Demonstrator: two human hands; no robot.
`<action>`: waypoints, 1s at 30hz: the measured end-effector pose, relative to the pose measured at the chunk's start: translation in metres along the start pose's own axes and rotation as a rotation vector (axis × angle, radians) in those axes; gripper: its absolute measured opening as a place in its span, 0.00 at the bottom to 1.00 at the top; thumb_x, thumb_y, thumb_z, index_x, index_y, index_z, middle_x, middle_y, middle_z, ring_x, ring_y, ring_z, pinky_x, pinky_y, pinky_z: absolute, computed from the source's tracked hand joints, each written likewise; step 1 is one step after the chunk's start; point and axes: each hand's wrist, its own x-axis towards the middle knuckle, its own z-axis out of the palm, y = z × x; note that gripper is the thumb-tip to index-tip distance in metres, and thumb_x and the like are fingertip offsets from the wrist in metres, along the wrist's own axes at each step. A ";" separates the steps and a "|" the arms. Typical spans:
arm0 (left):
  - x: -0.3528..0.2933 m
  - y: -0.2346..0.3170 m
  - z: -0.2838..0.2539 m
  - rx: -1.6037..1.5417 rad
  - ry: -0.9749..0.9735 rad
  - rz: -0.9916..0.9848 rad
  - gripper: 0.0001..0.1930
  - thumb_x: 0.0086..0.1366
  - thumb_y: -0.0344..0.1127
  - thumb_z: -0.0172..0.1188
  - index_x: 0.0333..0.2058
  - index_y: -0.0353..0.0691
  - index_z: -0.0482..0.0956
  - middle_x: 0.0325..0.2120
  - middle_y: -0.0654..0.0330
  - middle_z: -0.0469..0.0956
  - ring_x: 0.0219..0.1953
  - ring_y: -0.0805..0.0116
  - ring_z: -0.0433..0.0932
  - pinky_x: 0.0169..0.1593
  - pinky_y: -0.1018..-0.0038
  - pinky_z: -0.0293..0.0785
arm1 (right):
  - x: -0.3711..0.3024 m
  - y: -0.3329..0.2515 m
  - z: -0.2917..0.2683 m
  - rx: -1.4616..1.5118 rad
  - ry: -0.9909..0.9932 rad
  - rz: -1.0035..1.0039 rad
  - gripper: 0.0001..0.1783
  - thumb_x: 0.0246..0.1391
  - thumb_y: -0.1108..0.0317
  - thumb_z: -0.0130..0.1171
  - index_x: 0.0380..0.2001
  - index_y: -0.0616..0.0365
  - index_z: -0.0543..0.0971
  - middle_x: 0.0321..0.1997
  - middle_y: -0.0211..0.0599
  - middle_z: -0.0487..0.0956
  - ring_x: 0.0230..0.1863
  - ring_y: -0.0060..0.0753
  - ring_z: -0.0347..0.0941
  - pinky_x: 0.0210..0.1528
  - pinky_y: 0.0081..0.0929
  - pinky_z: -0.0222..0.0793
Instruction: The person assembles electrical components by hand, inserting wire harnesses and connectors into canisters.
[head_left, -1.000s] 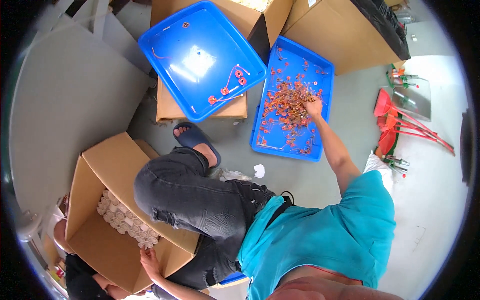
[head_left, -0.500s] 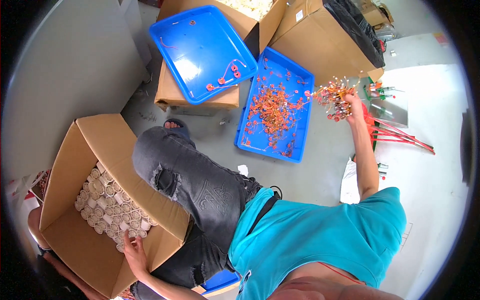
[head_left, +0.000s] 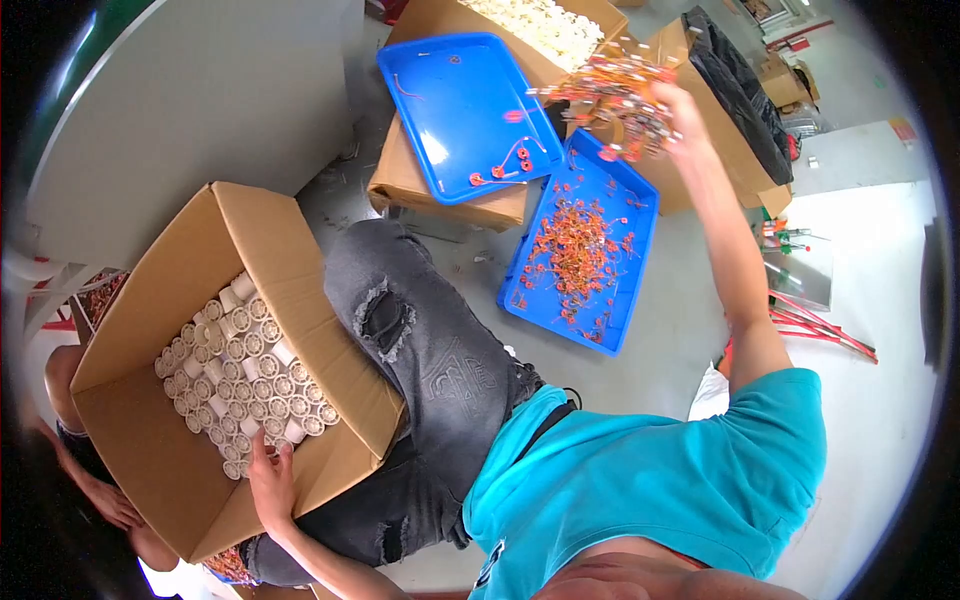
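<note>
The bundle of red and orange wired parts (head_left: 615, 105) has swung forward since half a second ago, from the right of the lower blue tray (head_left: 644, 195) to beyond its far end in view. The right hand (head_left: 682, 122) has its fingers closed around the bundle, raised and blurred, with wires splaying loose. More wired parts (head_left: 575, 250) lie heaped in the lower tray; the upper blue tray (head_left: 455, 115), on a carton (head_left: 405, 175), carries a few.

The left hand (head_left: 270, 485) reaches into an open cardboard box (head_left: 150, 430), thumb and fingers apart, fingertips at white cylinders (head_left: 250, 375) — whether they touch, I cannot tell. Pale pieces (head_left: 540, 28) fill a box beyond the upper tray.
</note>
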 end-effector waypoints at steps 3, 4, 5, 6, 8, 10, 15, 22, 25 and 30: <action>0.001 0.000 0.003 -0.011 -0.001 -0.006 0.25 0.65 0.38 0.60 0.59 0.36 0.68 0.33 0.47 0.78 0.33 0.55 0.76 0.39 0.63 0.74 | 0.061 0.052 0.044 0.088 -0.124 0.055 0.16 0.49 0.77 0.53 0.44 0.65 0.74 0.38 0.47 0.81 0.38 0.37 0.80 0.40 0.38 0.81; 0.002 0.005 0.003 -0.001 -0.020 -0.026 0.26 0.65 0.38 0.60 0.59 0.36 0.68 0.35 0.46 0.78 0.35 0.54 0.76 0.40 0.63 0.74 | 0.081 0.068 0.053 0.005 -0.090 0.055 0.16 0.49 0.76 0.55 0.44 0.64 0.75 0.38 0.45 0.81 0.39 0.37 0.80 0.40 0.38 0.81; 0.002 0.004 0.002 0.012 -0.026 -0.025 0.26 0.65 0.38 0.60 0.59 0.36 0.68 0.35 0.46 0.78 0.35 0.54 0.76 0.40 0.63 0.74 | 0.093 0.083 0.063 -0.075 -0.055 0.061 0.17 0.49 0.75 0.57 0.44 0.63 0.75 0.39 0.44 0.81 0.40 0.37 0.80 0.41 0.38 0.80; -0.001 0.000 0.003 0.016 -0.031 -0.050 0.26 0.65 0.38 0.60 0.60 0.36 0.68 0.35 0.46 0.78 0.36 0.54 0.77 0.41 0.63 0.74 | 0.094 0.094 0.086 -0.213 -0.077 0.116 0.18 0.50 0.72 0.59 0.46 0.61 0.75 0.41 0.43 0.81 0.41 0.38 0.80 0.40 0.39 0.80; -0.003 0.000 0.003 0.053 -0.045 -0.074 0.27 0.66 0.39 0.60 0.60 0.35 0.68 0.36 0.46 0.79 0.37 0.54 0.78 0.41 0.63 0.75 | 0.091 0.102 0.114 -0.340 -0.088 0.173 0.19 0.51 0.69 0.60 0.48 0.59 0.75 0.44 0.42 0.80 0.43 0.39 0.80 0.40 0.41 0.80; 0.001 0.005 0.002 0.060 -0.066 -0.079 0.27 0.66 0.40 0.60 0.60 0.35 0.68 0.36 0.46 0.79 0.37 0.54 0.79 0.41 0.63 0.75 | 0.085 0.109 0.120 -1.067 -0.014 -0.082 0.23 0.53 0.63 0.62 0.52 0.59 0.75 0.49 0.43 0.78 0.47 0.45 0.79 0.44 0.40 0.79; 0.009 0.012 0.000 0.060 -0.136 -0.096 0.28 0.66 0.40 0.60 0.61 0.35 0.67 0.36 0.47 0.80 0.37 0.55 0.79 0.40 0.63 0.76 | 0.016 0.103 0.123 -1.191 0.022 -0.854 0.20 0.54 0.63 0.60 0.50 0.57 0.78 0.48 0.49 0.78 0.46 0.45 0.78 0.40 0.34 0.77; 0.018 0.006 0.000 0.061 -0.189 -0.145 0.28 0.66 0.41 0.60 0.61 0.35 0.67 0.37 0.47 0.81 0.38 0.58 0.80 0.41 0.65 0.76 | -0.092 0.336 0.123 -0.822 -0.474 -0.039 0.12 0.50 0.73 0.55 0.38 0.61 0.82 0.37 0.49 0.81 0.40 0.49 0.79 0.44 0.42 0.74; 0.020 0.029 -0.003 0.142 -0.271 -0.130 0.28 0.65 0.41 0.60 0.60 0.35 0.68 0.39 0.46 0.80 0.39 0.57 0.80 0.44 0.65 0.76 | -0.089 0.447 0.114 -0.878 -0.466 0.142 0.15 0.48 0.72 0.54 0.41 0.62 0.80 0.42 0.53 0.80 0.45 0.57 0.77 0.50 0.48 0.73; 0.076 0.019 0.000 0.318 -0.303 0.167 0.28 0.65 0.44 0.59 0.58 0.33 0.69 0.49 0.39 0.77 0.51 0.46 0.78 0.52 0.59 0.74 | -0.086 0.507 0.113 -1.152 -0.387 0.244 0.14 0.47 0.73 0.57 0.39 0.60 0.77 0.44 0.58 0.76 0.47 0.61 0.74 0.50 0.50 0.71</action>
